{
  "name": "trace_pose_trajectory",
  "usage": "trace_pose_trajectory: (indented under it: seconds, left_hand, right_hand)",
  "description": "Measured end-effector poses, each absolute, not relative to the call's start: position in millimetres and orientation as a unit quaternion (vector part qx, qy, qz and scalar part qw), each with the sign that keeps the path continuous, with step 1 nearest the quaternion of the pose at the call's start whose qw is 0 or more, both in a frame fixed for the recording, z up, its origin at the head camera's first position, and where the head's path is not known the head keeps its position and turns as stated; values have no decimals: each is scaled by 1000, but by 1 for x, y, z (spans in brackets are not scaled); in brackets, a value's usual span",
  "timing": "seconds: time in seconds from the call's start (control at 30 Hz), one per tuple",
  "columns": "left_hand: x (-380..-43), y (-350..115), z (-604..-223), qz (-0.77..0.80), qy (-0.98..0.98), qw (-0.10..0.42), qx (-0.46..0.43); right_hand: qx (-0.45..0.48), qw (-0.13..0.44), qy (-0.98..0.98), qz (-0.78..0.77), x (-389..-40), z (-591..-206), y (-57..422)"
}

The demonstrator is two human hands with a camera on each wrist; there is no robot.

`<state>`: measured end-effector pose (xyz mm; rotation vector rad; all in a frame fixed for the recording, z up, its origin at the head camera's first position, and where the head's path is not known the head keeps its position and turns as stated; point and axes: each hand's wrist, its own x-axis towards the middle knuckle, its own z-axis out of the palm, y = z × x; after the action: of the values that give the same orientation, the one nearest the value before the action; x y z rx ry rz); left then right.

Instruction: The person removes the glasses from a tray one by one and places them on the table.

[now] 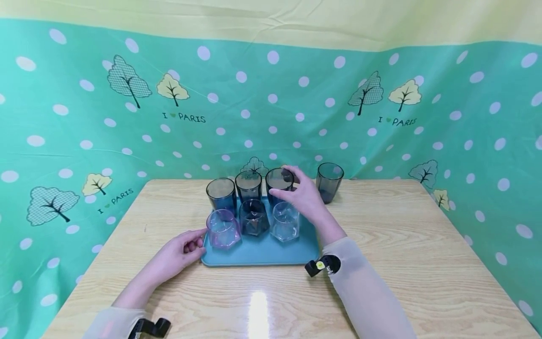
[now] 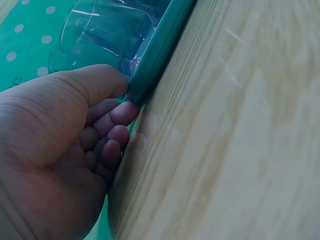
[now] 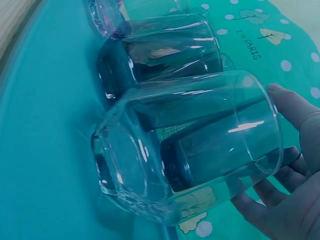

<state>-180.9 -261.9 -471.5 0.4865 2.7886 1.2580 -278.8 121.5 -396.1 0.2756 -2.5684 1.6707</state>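
A blue tray (image 1: pixel 262 256) bears two rows of drinking glasses. In front stand a pinkish glass (image 1: pixel 224 233), a dark faceted glass (image 1: pixel 254 219) and a clear glass (image 1: pixel 285 223). Behind them are a grey tumbler (image 1: pixel 221 193), a second grey tumbler (image 1: pixel 249 186) and a third grey tumbler (image 1: pixel 277 181). My right hand (image 1: pixel 306 197) grips that third tumbler near its rim, thumb in front and a finger behind. At the tray's left edge, my left hand (image 1: pixel 179 254) pinches the rim with thumb and curled fingers (image 2: pixel 122 115). The third tumbler's base is hidden behind the clear glass.
Another grey tumbler (image 1: pixel 329 183) stands on the wooden table (image 1: pixel 402 249), right of the tray near the back edge. A green dotted curtain (image 1: pixel 271 113) hangs directly behind the table. Both wrists carry small black cameras.
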Motion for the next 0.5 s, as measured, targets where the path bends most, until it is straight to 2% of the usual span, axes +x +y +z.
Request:
trace_pose_trajectory:
  seconds: [0.5]
  left_hand:
    - [-181,-262,-472,405,900,18,158]
  right_hand:
    - [69,60,-824,560,-273,-374,134]
